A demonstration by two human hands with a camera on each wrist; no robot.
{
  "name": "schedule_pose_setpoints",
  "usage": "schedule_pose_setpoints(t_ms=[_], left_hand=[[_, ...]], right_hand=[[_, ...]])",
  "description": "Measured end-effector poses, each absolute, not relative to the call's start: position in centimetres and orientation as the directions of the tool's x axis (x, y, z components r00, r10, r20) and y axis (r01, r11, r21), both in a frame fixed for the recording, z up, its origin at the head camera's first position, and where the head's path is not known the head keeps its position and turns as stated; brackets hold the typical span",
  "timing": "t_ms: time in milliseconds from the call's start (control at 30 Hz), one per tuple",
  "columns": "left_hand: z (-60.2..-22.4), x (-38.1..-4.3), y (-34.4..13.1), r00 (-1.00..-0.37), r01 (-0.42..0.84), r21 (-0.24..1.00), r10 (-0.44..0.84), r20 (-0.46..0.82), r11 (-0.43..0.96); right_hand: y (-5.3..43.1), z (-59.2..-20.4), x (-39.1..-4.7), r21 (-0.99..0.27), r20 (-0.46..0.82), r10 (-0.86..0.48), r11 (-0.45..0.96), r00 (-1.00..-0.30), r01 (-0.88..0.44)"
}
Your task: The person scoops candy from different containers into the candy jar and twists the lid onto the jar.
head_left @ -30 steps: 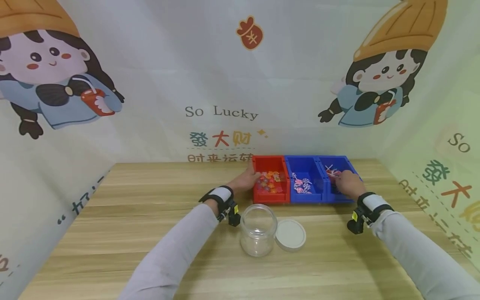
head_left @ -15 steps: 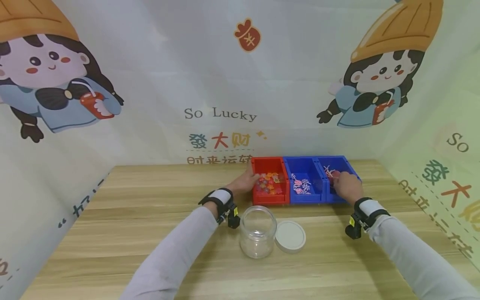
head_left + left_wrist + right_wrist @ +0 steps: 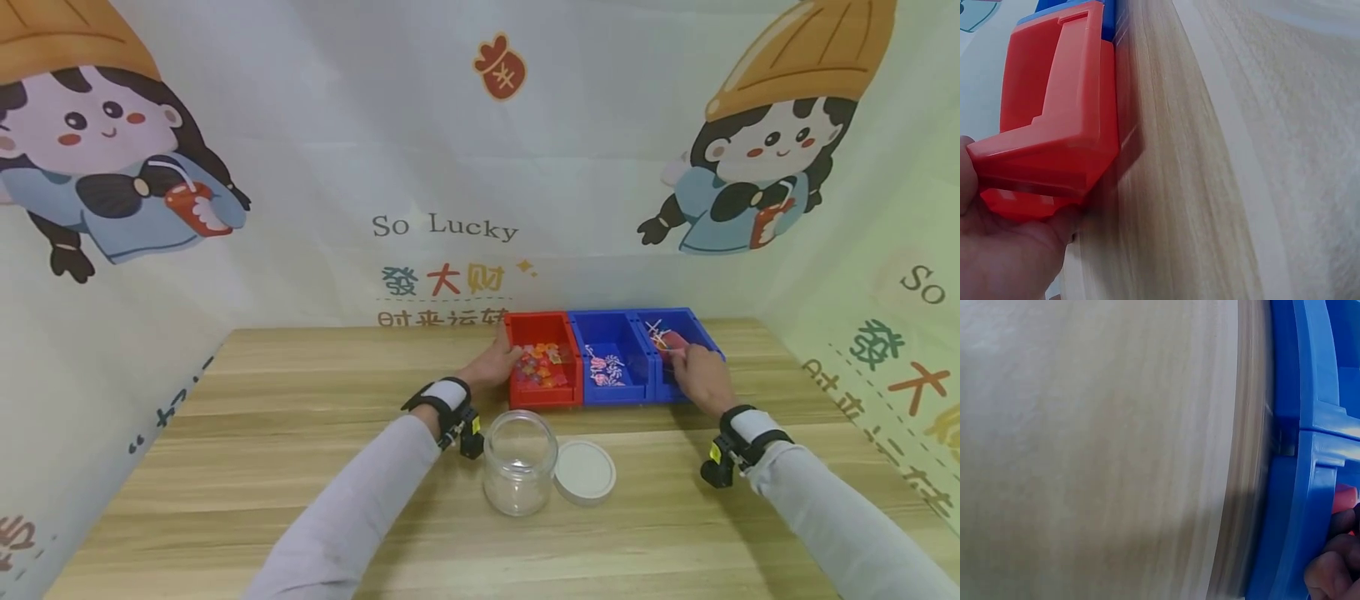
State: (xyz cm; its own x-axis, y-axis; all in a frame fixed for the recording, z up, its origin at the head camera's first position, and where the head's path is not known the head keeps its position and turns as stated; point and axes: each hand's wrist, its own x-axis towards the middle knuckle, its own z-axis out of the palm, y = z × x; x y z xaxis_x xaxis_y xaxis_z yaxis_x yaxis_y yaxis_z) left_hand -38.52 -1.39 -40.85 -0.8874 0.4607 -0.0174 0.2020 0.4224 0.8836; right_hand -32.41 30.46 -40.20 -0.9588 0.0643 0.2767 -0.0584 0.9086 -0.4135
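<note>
My left hand [image 3: 491,365] grips the left side wall of a red bin [image 3: 1063,100], which holds several orange and pink candies [image 3: 542,365]. Its thumb lies on the rim in the left wrist view. At the other end of the row, my right hand [image 3: 702,377] reaches into the right blue bin [image 3: 1297,512]. With curled fingers it holds a small pink-red thing [image 3: 675,341], whose kind I cannot tell, beside several white sticks [image 3: 656,327]. The palm hides most of that bin's inside.
Between these bins stands a middle blue bin [image 3: 633,385] with pink-and-white swirled candies [image 3: 604,370]. Nearer to me are a clear glass jar [image 3: 520,492], standing uncovered, and its white lid [image 3: 585,472] on the wooden table [image 3: 300,400]. A printed cloth [image 3: 315,208] hangs behind.
My right hand stays in the right blue bin and has shifted slightly. The pink-red thing and the white sticks now show more clearly. My left hand has kept its grip on the red bin.
</note>
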Motion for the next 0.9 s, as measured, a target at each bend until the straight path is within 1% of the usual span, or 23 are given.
schedule_pose_setpoints(t_ms=[167,300,433,567,800,900], left_hand=[[-41.6,-38.9,-1.1,-0.884,0.237,0.885,0.467,0.024,0.402],[-41.6,-38.9,-1.4,-0.885,0.23,0.885,0.465,0.017,0.405],[-41.4,-38.7,-1.7,-0.892,0.193,0.893,0.452,-0.014,0.408],[-41.3,-38.6,-1.7,-0.897,0.177,0.903,0.441,-0.016,0.391],[-41.5,-38.8,-1.8,-0.896,0.205,0.914,0.443,0.03,0.351],[-41.2,-38.9,-1.9,-0.898,0.212,0.916,0.437,0.046,0.34]], right_hand=[[30.9,-40.2,-31.9,-0.44,0.252,0.057,0.896,-0.966,-0.062],[30.9,-40.2,-31.6,-0.467,0.251,0.061,0.882,-0.966,-0.066],[30.9,-40.2,-31.2,-0.492,0.304,0.076,0.866,-0.95,-0.088],[31.0,-40.3,-30.8,-0.5,0.343,0.083,0.859,-0.936,-0.108],[31.1,-40.6,-30.1,-0.486,0.424,0.075,0.86,-0.903,-0.157],[31.1,-40.5,-29.7,-0.485,0.429,0.058,0.857,-0.901,-0.176]])
